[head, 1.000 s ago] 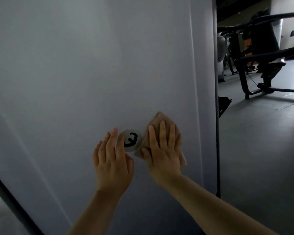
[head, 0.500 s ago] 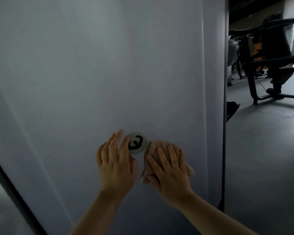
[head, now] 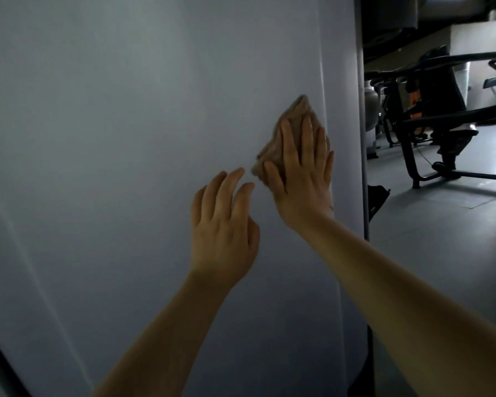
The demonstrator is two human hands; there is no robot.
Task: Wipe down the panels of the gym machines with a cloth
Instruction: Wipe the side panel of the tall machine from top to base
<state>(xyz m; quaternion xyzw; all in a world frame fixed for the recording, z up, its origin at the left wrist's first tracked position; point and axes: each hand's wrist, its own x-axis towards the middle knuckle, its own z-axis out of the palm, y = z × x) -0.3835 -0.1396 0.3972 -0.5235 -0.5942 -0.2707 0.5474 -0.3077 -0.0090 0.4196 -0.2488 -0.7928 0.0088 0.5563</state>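
Tan cloth (head: 281, 138) lies flat against pale grey panel (head: 126, 167), high on its right part, just left of the panel's vertical edge strip; one corner of the cloth points up, another pokes out leftward below the thumb. Right hand (head: 301, 179) presses it to the surface, palm down, fingers straight and slightly spread over the fabric, not curled round it. Left hand (head: 224, 227) just beside and lower, fingers straight and relaxed, holding nothing; fingertips near the cloth's left corner, contact with the panel cannot be told. Both forearms bare, reaching up from bottom of view. Panel fills most of the frame. Right of its edge: grey floor (head: 441, 253), dark-framed gym machine (head: 430, 130) well apart, dim room beyond
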